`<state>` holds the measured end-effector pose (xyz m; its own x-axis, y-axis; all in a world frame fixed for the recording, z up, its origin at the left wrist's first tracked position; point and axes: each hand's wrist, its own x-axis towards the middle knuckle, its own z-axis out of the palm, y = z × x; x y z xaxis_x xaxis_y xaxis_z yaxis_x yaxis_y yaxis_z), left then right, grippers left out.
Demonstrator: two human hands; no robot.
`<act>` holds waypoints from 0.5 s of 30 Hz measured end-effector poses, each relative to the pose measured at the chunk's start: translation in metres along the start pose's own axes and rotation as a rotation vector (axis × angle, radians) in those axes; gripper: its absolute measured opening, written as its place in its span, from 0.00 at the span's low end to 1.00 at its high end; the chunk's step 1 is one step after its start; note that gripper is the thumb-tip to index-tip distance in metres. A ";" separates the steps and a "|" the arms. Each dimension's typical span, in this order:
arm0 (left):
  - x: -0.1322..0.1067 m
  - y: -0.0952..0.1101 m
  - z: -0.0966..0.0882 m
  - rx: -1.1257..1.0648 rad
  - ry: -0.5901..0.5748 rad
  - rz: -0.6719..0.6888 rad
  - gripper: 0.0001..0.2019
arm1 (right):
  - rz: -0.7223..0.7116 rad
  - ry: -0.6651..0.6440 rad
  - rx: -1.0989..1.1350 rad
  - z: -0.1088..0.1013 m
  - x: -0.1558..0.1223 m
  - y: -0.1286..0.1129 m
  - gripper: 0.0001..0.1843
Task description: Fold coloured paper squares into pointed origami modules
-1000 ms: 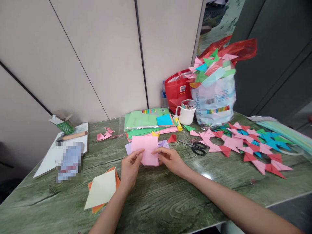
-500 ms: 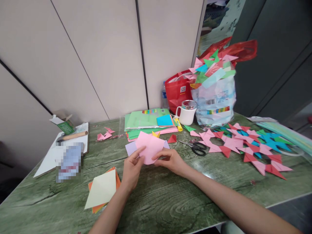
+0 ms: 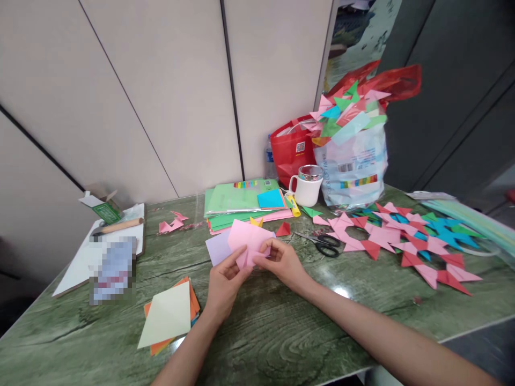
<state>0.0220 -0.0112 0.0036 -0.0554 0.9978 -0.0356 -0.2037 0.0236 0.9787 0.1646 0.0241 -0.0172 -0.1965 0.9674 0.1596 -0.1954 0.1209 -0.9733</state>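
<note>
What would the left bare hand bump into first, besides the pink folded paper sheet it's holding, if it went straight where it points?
Probably the right bare hand: the left bare hand points toward it across the pink folded paper sheet, though depth is hard to tell.

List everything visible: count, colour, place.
held sheet: 1, pink, centre
lilac paper: count unclear, lilac, centre
loose sheets: several, cream/orange, front left
paper stack: 1, mostly green, back centre
tube: 1, yellow, by mug
mug: 1, white, back
bottle: 1, clear, back
carrier bag: 1, red, back
filled bag: 1, bluish, back right
folded pieces: many, mixed, mainly right
scissors: 1, black-handled, right
wrapped sheets: several, pastel, far right
hammer: 1, wooden-handled, left
board: 1, white, left
box: 1, green-white, left
pixelated item: 1, bluish, left
table: 1, green, below
left grip: 1, on held sheet
right grip: 1, on held sheet
</note>
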 end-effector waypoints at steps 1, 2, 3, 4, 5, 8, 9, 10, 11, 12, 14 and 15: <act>0.000 -0.001 0.000 0.008 0.009 0.006 0.24 | 0.000 -0.005 -0.002 0.001 -0.001 -0.001 0.17; 0.001 -0.002 -0.001 0.017 0.017 0.016 0.24 | -0.003 -0.012 -0.005 0.001 -0.001 -0.002 0.17; 0.001 -0.003 -0.001 0.024 0.022 0.029 0.23 | -0.007 -0.019 -0.011 0.001 -0.001 -0.002 0.16; 0.001 -0.004 -0.001 0.027 0.024 0.042 0.23 | -0.015 -0.024 -0.018 0.002 -0.001 -0.003 0.16; 0.002 -0.004 -0.002 0.028 0.025 0.050 0.23 | -0.024 -0.027 -0.028 0.002 -0.001 -0.003 0.15; 0.001 -0.004 -0.001 0.030 0.025 0.058 0.22 | -0.049 -0.017 -0.059 0.002 -0.002 -0.003 0.14; 0.001 -0.004 -0.001 0.030 0.025 0.060 0.21 | -0.056 -0.010 -0.069 0.002 -0.002 -0.004 0.14; 0.001 -0.004 -0.001 0.028 0.024 0.061 0.21 | -0.062 -0.002 -0.079 0.002 -0.002 -0.004 0.13; 0.001 -0.004 -0.001 0.024 0.021 0.061 0.21 | -0.068 0.006 -0.088 0.002 -0.002 -0.004 0.13; 0.001 -0.004 -0.001 0.018 0.018 0.060 0.22 | -0.073 0.015 -0.094 0.002 -0.002 -0.005 0.13; 0.002 -0.006 -0.002 0.006 0.011 0.057 0.22 | -0.081 0.029 -0.100 0.002 -0.003 -0.006 0.12; 0.002 -0.007 -0.003 0.002 0.003 0.054 0.21 | -0.083 0.036 -0.101 0.002 -0.003 -0.006 0.12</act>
<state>0.0207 -0.0092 -0.0042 -0.0697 0.9974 0.0167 -0.1984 -0.0303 0.9797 0.1643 0.0203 -0.0116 -0.1489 0.9602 0.2362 -0.1111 0.2211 -0.9689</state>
